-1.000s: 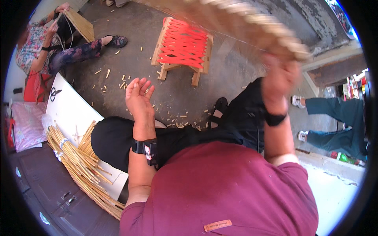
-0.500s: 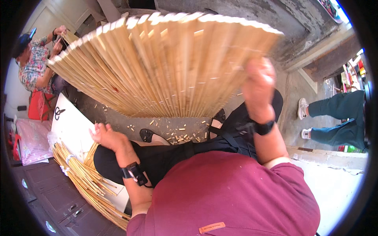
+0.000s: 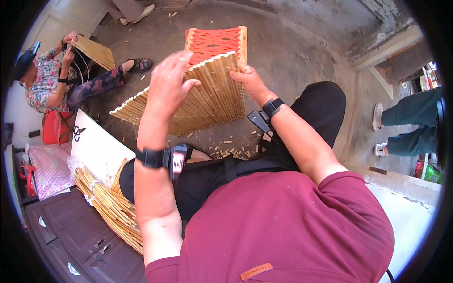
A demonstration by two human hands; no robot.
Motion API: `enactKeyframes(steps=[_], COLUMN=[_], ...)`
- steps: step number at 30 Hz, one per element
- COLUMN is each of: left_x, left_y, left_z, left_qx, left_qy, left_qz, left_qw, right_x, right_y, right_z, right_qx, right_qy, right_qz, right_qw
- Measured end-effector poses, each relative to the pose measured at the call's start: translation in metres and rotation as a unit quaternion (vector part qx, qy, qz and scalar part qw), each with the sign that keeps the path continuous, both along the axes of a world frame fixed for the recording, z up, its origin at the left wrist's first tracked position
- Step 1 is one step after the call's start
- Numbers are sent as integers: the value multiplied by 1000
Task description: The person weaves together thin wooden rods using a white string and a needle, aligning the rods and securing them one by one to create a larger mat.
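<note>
A mat of thin straw-coloured stalks (image 3: 207, 94), tied side by side with thread, stands tilted in front of my knees. Its cut upper ends form a pale, slanting edge. My right hand (image 3: 251, 84) grips the mat's upper right corner, thumb on the near face. At the upper edge, left of that corner, my left hand (image 3: 171, 82) is raised with fingers stretched out and thumb apart. It overlaps the mat in view; whether it touches cannot be made out. Beside my left thigh, a tied bundle of loose stalks (image 3: 107, 207) lies along a white board (image 3: 101, 146).
Black scissors (image 3: 79, 133) lie on the board. Beyond the mat stands a low stool with red straps (image 3: 214, 40). Cut stalk bits (image 3: 231, 152) litter the floor. At left a seated person (image 3: 47, 85) holds another mat (image 3: 96, 53); another person's legs (image 3: 408, 122) show at right.
The mat has come down and narrowed in view, uncovering the red stool. My left hand has risen from beside my thigh to its upper edge. My right hand has moved left with the corner.
</note>
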State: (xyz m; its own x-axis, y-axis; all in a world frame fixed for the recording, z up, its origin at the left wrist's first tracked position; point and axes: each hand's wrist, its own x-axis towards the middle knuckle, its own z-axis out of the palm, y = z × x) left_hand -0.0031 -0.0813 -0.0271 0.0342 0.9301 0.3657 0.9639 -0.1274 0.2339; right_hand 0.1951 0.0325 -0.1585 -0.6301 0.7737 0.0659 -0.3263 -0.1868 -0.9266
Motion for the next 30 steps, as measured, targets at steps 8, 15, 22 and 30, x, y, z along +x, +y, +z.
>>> enactKeyframes(steps=[8,15,22,30], left_x=[11,37,33,49], left_y=[35,21,5,11], left_z=[-26,-20,-33,-46], left_qx=[-90,-71,25,97], left_qy=[-9,61,112,183], left_qz=[103,103,102,150], left_qw=[991,990,988,967], right_x=[17,-6,-30,-3], right_y=[-17,-55,-57,-63], right_z=[40,59,40,29], right_qx=[250,-115,17,530], right_qy=[-227,-148,-155,-187], right_qz=[-223,39,-10,-60], right_qw=[914,981,988,825])
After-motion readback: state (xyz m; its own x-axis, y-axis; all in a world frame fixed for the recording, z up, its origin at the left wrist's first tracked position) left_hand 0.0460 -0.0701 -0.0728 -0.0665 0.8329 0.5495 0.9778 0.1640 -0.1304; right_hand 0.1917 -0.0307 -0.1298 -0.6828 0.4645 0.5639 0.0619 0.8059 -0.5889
